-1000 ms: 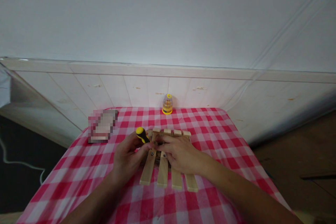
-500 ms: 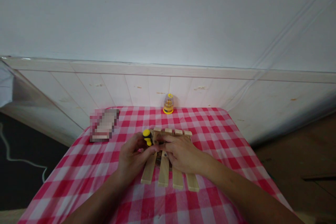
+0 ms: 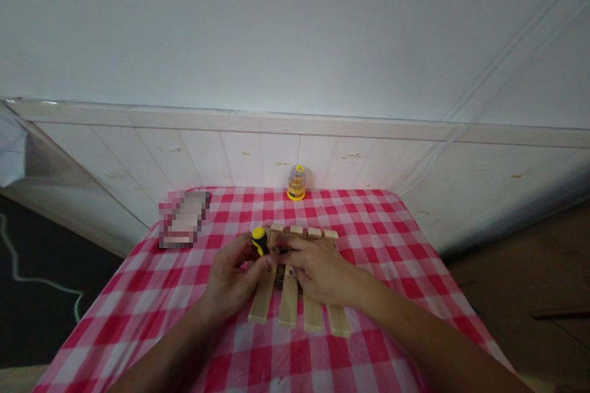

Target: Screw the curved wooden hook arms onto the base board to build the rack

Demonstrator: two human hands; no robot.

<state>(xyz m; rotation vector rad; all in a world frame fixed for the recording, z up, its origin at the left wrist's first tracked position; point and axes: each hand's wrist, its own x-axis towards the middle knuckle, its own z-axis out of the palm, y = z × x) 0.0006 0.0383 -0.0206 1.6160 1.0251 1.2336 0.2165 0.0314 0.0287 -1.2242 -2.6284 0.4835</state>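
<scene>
A screwdriver [image 3: 260, 241] with a yellow and black handle points handle-up at the left end of a slatted wooden piece [image 3: 288, 304]. Fingers and thumb of my left hand [image 3: 233, 270] close around the screwdriver. My right hand [image 3: 318, 267] lies across the wooden slats, its fingers curled and bunched close to the screwdriver. What its fingertips pinch, if anything, is hidden. The piece has several pale slats running toward me, with small dark screws showing on the left ones. The screwdriver's tip is out of sight.
A yellow-based screwdriver-bit holder [image 3: 296, 184] with a clear cover stands at the table's back edge, by the panelled wall [image 3: 239, 156]. A flat, pixelated object [image 3: 185, 220] lies at the back left. A red-and-white checked cloth [image 3: 161, 307] covers the table.
The screwdriver's handle has turned slightly, so its yellow and black markings show differently. Both hands stay in nearly the same place, and the wooden piece has not visibly moved.
</scene>
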